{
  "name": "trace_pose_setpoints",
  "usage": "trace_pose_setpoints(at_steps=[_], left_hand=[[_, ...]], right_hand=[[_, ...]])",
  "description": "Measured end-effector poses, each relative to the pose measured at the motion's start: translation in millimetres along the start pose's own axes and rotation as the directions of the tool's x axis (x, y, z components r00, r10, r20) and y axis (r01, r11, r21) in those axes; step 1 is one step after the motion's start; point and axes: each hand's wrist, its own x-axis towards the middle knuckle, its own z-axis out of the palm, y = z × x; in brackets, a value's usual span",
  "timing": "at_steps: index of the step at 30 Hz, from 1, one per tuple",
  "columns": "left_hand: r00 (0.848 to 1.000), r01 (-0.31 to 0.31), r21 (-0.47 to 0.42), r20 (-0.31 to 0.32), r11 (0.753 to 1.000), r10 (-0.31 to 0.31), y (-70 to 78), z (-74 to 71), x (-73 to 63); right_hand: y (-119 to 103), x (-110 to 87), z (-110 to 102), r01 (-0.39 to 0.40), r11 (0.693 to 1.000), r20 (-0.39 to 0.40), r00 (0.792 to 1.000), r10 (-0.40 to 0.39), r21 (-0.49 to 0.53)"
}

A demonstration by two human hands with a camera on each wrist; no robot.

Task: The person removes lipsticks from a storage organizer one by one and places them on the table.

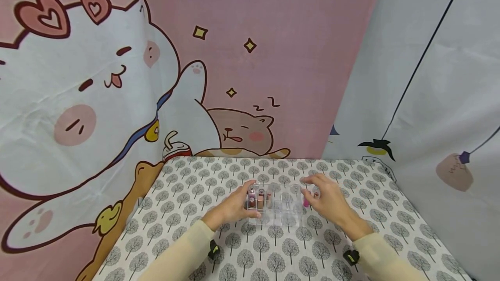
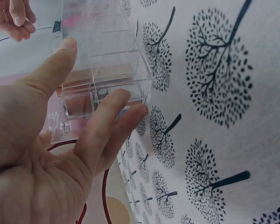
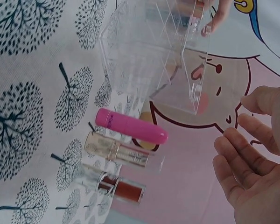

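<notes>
A clear plastic compartment organizer stands on the patterned cloth, with several lip tubes in its left compartments. My left hand holds the organizer's left end, thumb on one side and fingers on the other. Off the organizer's right end, my right hand is apart from it with relaxed, loosely bent fingers and nothing between them. Beside that end, a bright pink lip tube, a clear-and-gold lip tube and a brownish-red lip gloss tube stand upright in a row.
The table is covered by a white cloth printed with grey trees. Behind it hangs a pink cartoon-cat curtain, with a pale curtain on the right.
</notes>
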Motion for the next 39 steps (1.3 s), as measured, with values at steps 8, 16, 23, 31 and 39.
trace_pose_setpoints(at_steps=[8, 16, 23, 31, 39], left_hand=[[1.000, -0.006, 0.001, -0.008, 1.000, 0.006, -0.3, 1.8, -0.4], [1.000, -0.008, -0.009, -0.012, 1.000, 0.008, -1.9, 2.5, 0.1], [1.000, -0.007, -0.020, -0.017, 1.000, 0.007, -4.4, 3.9, 0.6], [1.000, -0.002, -0.025, -0.019, 1.000, 0.002, -5.3, 3.8, 0.2], [1.000, 0.009, -0.031, -0.022, 0.999, -0.010, -4.1, 2.1, -1.0]], right_hand=[[-7, 4.0, 6, 0.006, 1.000, 0.039, 0.999, -0.007, 0.009], [-13, 5.9, 15, -0.019, 0.995, 0.077, 0.997, 0.011, 0.099], [-22, 8.5, 24, -0.024, 0.998, 0.123, 0.992, 0.015, 0.065], [-28, 8.1, 36, -0.043, 0.997, 0.176, 0.984, 0.031, 0.061], [-31, 9.5, 48, -0.093, 0.991, 0.265, 0.962, 0.065, 0.095]])
